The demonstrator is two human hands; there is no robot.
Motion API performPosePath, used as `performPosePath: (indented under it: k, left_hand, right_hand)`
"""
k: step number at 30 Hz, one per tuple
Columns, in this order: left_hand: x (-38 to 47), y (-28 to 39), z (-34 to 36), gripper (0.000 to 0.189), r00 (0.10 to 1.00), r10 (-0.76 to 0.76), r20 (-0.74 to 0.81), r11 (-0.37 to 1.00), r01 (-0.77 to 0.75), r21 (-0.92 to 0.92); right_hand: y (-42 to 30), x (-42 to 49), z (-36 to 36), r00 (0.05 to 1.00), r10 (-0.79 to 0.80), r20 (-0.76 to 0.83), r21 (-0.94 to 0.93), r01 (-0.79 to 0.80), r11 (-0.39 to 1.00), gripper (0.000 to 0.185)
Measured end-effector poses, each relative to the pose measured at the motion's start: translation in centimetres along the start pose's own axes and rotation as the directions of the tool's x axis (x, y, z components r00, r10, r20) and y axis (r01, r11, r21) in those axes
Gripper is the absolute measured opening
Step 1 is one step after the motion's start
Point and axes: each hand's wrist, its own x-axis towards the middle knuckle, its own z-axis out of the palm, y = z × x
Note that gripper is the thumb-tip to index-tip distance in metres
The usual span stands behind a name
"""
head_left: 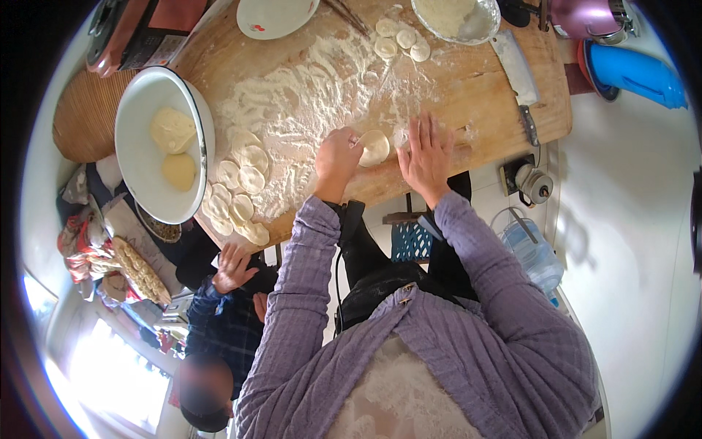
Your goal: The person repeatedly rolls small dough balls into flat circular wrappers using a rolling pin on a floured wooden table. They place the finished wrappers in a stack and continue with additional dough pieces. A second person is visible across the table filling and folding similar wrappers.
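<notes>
A round, thin dough wrapper [375, 148] lies on the floured wooden board [471, 104] near its front edge. My left hand [335, 162] has its fingers curled at the wrapper's left edge, pinching it. To the right, my right hand [426, 156] is held flat, palm down, with its fingers stretched out and apart. A brown wooden stick, apparently a rolling pin [460, 155], shows beside the right palm, mostly hidden under it. Overlapping rolled wrappers [252, 180] lie left of my left hand. Several small flattened dough pieces [406, 38] sit toward the back of the board.
A white enamel basin [126, 159] with two dough lumps stands at the left. A cleaver [516, 68] lies at the right, near a bowl of flour [482, 24]. A white bowl [274, 19] is at the back. Another person's hand [233, 269] touches the board's left front corner.
</notes>
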Motion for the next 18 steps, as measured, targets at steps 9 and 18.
performPosePath:
  k: [9,18]
  left_hand:
    - [-1.0,0.1,0.7,0.03,0.988,-0.117,-0.104,0.992,0.111,-0.058]
    - [-0.7,-10.6,-6.5,0.025,0.774,-0.397,-0.493,0.851,0.11,-0.513]
  right_hand:
    - [0.7,-2.7,1.8,0.992,-0.024,-0.123,-0.021,0.022,1.0,0.07]
    - [0.4,-2.3,0.4,0.993,-0.016,-0.115,0.04,0.02,0.999,0.066]
